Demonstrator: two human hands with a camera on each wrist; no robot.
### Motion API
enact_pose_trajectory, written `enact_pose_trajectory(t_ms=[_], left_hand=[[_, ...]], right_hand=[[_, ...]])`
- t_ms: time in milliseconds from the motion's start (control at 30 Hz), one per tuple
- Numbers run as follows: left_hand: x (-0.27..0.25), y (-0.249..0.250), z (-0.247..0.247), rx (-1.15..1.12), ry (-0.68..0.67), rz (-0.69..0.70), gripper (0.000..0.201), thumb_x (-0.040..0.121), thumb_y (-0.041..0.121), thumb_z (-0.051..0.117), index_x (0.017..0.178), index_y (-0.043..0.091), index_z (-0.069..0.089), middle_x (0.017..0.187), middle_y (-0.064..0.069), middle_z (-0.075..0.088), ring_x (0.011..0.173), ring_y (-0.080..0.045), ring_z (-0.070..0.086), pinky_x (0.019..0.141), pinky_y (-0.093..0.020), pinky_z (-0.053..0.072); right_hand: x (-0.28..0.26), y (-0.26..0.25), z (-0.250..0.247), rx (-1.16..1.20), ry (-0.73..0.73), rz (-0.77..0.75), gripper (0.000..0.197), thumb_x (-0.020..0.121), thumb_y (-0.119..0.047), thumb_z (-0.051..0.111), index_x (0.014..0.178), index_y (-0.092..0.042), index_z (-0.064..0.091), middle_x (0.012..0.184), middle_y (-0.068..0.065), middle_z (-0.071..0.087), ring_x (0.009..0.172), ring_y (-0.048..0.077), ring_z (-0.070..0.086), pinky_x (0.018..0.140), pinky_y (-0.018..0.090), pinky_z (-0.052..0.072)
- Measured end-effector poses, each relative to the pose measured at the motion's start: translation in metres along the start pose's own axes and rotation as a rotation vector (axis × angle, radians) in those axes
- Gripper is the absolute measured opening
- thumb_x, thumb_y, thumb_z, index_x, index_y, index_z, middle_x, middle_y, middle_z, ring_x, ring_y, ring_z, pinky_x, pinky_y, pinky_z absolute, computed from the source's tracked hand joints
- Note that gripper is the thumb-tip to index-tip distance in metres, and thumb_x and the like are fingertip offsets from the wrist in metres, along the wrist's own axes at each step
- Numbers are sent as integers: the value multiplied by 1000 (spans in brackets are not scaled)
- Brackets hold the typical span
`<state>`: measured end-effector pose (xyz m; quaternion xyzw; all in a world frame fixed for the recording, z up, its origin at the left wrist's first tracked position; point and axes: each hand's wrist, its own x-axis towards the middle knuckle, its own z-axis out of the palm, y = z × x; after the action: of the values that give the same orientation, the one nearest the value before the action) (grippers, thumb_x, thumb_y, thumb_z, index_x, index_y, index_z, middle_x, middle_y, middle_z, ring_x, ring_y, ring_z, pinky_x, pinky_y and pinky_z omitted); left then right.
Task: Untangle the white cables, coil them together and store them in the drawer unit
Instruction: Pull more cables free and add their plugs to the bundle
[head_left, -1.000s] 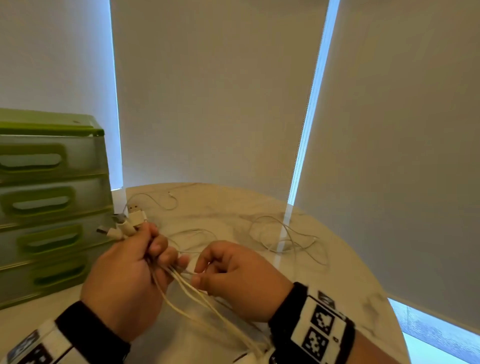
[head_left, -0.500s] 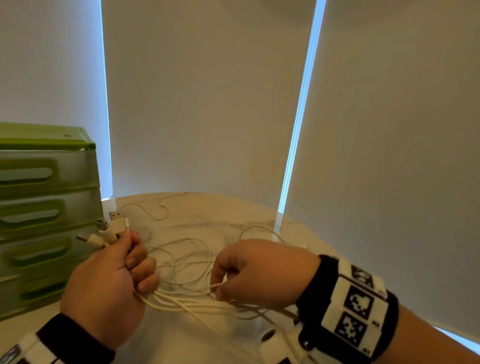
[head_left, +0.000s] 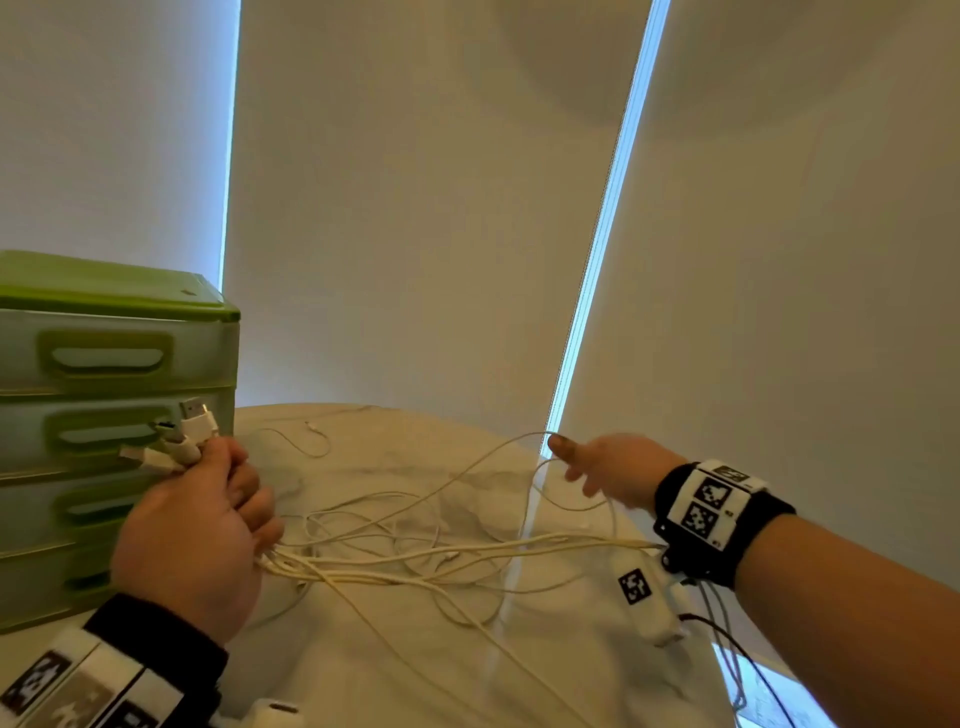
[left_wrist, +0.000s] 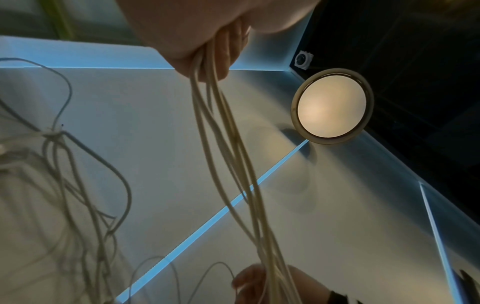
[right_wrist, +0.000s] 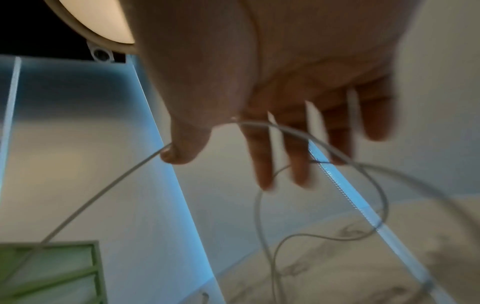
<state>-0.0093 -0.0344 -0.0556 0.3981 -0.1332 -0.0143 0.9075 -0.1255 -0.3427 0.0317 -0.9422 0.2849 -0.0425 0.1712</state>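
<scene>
Left hand (head_left: 187, 540): fingers clenched round the cable plugs (head_left: 182, 434), beside the drawer unit (head_left: 104, 395)
Right hand (head_left: 613, 470): fingers spread, one strand looped over the thumb
Cables (head_left: 415, 561): strung between hands, above the surface (head_left: 363, 665)

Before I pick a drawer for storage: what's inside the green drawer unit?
Cannot tell. The drawer unit shows closed, frosted fronts; the left hand's cable plugs cover part.

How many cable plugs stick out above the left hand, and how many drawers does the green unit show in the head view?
Plugs of the white cables, above the left hand: 3
Drawers of the green drawer unit: 4
Total: 7
</scene>
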Motion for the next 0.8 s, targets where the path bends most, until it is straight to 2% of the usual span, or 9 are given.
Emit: enact_pose_trajectory(t_ms=[67,167,267,400,467,533,667,733,800], left_hand=[[0,2,0,-26,6,5,34,103,25,34,69,24,39,40,10,33,30,-1,27,32,-17,19],[2,2,-1,-9,-12,-26,37,104,27,32,67,23,39,40,10,33,30,-2,27,31,-17,19],[-1,2,-4,-11,-48,-34,38,103,30,33,65,23,37,41,10,32,31,-3,26,33,-18,20],[-6,1,-8,242,-73,119,38,102,26,37,64,25,34,47,11,30,40,-2,27,39,-16,25],[-5,-1,-10,325,-84,171,38,104,23,33,66,24,32,45,12,31,38,1,28,39,-11,26],[-4,-1,-12,337,-92,176,38,105,23,30,67,25,31,45,12,32,38,1,29,38,-11,27],[-4,0,-13,349,-85,175,39,105,20,28,67,25,30,44,13,33,37,1,30,38,-11,28],[-3,1,-13,323,-76,146,39,105,21,29,66,25,31,47,12,32,37,1,30,37,-11,27],[-3,1,-13,293,-60,112,38,104,22,30,66,24,32,49,11,31,37,0,29,37,-11,26]], right_hand=[[-2,-6,7,52,-163,104,91,75,-89,17,100,-21,72,96,0,73,82,19,66,86,38,53],[2,-15,13,638,-272,10,80,70,-85,38,74,-10,63,64,7,63,55,22,58,55,28,45],[0,-30,0,1213,-231,-203,31,84,-33,69,67,-13,51,56,3,43,45,16,41,42,24,34],[2,-42,-27,1177,97,-382,17,91,7,52,89,-6,63,74,12,63,46,15,50,43,22,41],[2,-45,-45,1152,315,-371,17,95,0,50,99,-6,66,89,15,70,47,16,55,42,24,40],[5,-37,-58,1031,416,-270,23,98,-33,55,104,-13,66,103,9,71,55,18,60,48,28,41],[13,-9,-58,616,212,16,92,60,-95,41,96,-15,70,100,7,71,86,27,69,70,36,50],[16,-2,-49,690,66,45,96,56,-97,40,77,-8,67,90,14,72,82,32,70,70,37,51],[16,-1,-38,847,-27,47,80,69,-89,36,59,-11,54,76,20,68,74,36,69,63,36,50]])
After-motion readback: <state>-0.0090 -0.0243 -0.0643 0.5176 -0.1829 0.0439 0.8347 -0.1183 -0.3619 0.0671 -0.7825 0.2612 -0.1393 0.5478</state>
